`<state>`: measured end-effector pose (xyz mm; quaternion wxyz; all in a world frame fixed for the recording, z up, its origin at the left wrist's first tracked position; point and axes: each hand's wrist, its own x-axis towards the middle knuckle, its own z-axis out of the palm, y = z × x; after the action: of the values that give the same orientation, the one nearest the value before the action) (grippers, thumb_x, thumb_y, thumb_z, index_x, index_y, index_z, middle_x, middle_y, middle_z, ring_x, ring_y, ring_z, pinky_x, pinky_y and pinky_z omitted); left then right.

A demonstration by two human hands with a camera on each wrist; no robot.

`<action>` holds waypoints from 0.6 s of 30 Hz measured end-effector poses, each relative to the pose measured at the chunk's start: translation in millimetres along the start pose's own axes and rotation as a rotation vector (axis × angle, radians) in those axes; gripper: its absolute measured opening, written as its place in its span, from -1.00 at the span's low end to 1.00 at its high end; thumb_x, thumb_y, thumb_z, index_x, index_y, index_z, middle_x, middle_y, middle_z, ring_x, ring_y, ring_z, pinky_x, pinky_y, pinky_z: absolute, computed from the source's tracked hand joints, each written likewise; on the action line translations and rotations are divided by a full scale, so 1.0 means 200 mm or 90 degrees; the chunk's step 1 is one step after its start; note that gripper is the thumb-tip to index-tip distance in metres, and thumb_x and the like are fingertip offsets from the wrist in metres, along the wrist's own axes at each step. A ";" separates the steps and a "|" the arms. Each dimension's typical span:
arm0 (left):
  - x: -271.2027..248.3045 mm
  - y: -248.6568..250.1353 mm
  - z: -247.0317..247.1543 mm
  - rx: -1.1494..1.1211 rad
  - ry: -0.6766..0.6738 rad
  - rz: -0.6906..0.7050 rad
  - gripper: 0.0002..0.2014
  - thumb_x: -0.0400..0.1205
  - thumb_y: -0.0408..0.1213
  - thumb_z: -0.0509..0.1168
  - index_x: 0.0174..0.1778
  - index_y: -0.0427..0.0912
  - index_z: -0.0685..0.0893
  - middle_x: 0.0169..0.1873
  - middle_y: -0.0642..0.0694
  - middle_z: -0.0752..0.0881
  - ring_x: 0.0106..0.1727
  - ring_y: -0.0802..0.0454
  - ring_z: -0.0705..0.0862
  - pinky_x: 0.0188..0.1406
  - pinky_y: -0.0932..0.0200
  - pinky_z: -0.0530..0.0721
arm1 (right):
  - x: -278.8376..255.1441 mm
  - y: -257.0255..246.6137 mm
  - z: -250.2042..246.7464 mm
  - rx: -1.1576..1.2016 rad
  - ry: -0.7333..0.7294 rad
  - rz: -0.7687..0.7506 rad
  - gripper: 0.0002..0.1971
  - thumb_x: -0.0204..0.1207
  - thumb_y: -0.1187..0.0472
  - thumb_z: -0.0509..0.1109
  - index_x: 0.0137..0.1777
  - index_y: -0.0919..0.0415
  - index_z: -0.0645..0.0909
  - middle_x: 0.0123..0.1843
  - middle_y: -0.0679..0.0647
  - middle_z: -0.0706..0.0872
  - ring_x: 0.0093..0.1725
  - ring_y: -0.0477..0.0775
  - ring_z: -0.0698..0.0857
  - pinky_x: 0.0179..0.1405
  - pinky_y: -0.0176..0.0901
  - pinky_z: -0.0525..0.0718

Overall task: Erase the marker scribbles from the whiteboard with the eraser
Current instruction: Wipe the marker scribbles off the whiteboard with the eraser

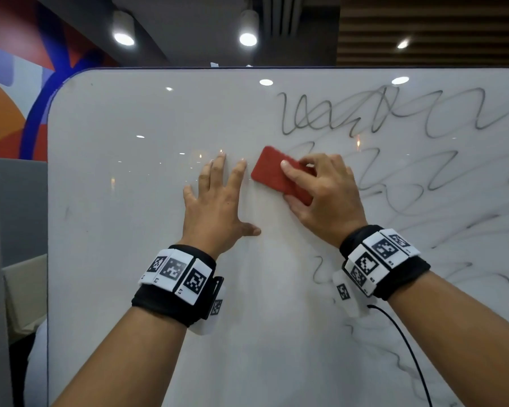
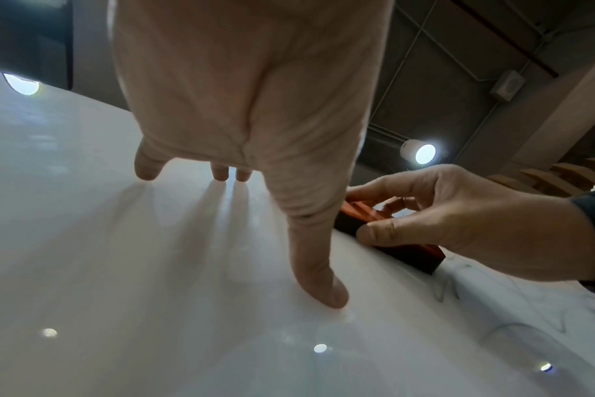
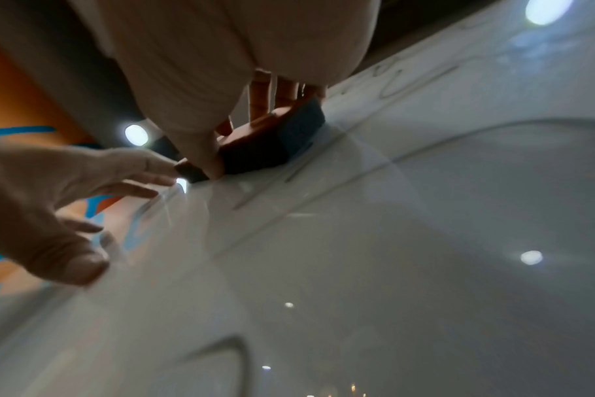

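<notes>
A white whiteboard point(image 1: 130, 201) fills the head view. Dark marker scribbles point(image 1: 379, 113) cover its right side, with smeared, half-wiped traces point(image 1: 453, 259) lower down. My right hand point(image 1: 323, 195) grips a red eraser point(image 1: 272, 171) with a dark felt base point(image 3: 255, 153) and presses it flat on the board at the left end of the scribbles. My left hand point(image 1: 218, 201) lies flat on the board just left of the eraser, fingers spread and straight. In the left wrist view the eraser point(image 2: 364, 212) shows under the right hand's fingers point(image 2: 391, 188).
The board's left edge point(image 1: 49, 201) borders a grey panel point(image 1: 15, 207) and an orange and blue wall point(image 1: 9, 113). A black cable point(image 1: 406, 348) hangs from my right wristband. Ceiling lamps point(image 1: 247, 38) shine above and reflect on the board.
</notes>
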<state>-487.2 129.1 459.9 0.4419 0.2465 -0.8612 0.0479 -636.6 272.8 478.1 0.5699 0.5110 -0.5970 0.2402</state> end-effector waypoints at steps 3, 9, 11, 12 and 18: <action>0.00 0.00 -0.01 0.004 0.010 0.001 0.19 0.30 0.25 0.59 0.70 0.17 -0.05 0.70 -0.04 -0.11 0.70 -0.08 -0.09 0.59 -0.37 0.18 | -0.03 -0.05 0.02 0.009 0.025 0.037 -0.46 0.38 0.08 0.56 0.39 0.09 0.67 0.18 0.15 0.64 0.13 0.24 0.56 -0.02 0.10 0.54; 0.03 0.02 -0.02 -0.011 0.056 0.017 0.07 0.42 0.20 0.53 0.71 0.11 -0.02 0.71 -0.07 -0.17 0.72 -0.08 -0.16 0.64 -0.34 0.07 | 0.00 0.01 0.00 0.004 0.011 -0.017 -0.46 0.37 0.09 0.58 0.39 0.10 0.67 0.18 0.17 0.66 0.11 0.28 0.58 -0.02 0.16 0.59; 0.04 0.01 -0.01 -0.024 0.024 0.009 0.15 0.45 0.20 0.50 0.73 0.13 -0.21 0.71 -0.02 -0.32 0.73 -0.05 -0.27 0.66 -0.35 0.00 | 0.03 0.01 -0.02 0.023 0.049 0.065 -0.46 0.38 0.10 0.58 0.40 0.10 0.66 0.20 0.16 0.64 0.13 0.27 0.57 0.03 0.18 0.58; 0.05 0.01 0.00 -0.023 0.011 0.008 0.17 0.46 0.22 0.48 0.72 0.13 -0.27 0.71 -0.01 -0.35 0.73 -0.04 -0.30 0.66 -0.36 0.00 | 0.03 0.00 -0.01 0.026 0.058 0.082 -0.46 0.38 0.10 0.58 0.40 0.09 0.66 0.20 0.15 0.64 0.14 0.26 0.56 0.04 0.18 0.57; 0.05 -0.01 0.01 -0.025 -0.006 0.017 0.15 0.49 0.27 0.42 0.71 0.15 -0.33 0.70 -0.02 -0.41 0.72 -0.04 -0.34 0.67 -0.35 -0.04 | 0.03 0.01 -0.01 -0.009 -0.015 -0.060 -0.46 0.37 0.08 0.59 0.39 0.07 0.67 0.18 0.13 0.66 0.12 0.23 0.55 0.00 0.12 0.55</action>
<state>-492.3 123.0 466.5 0.4415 0.2266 -0.8674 0.0357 -637.4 273.5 484.4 0.5773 0.5373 -0.5805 0.2027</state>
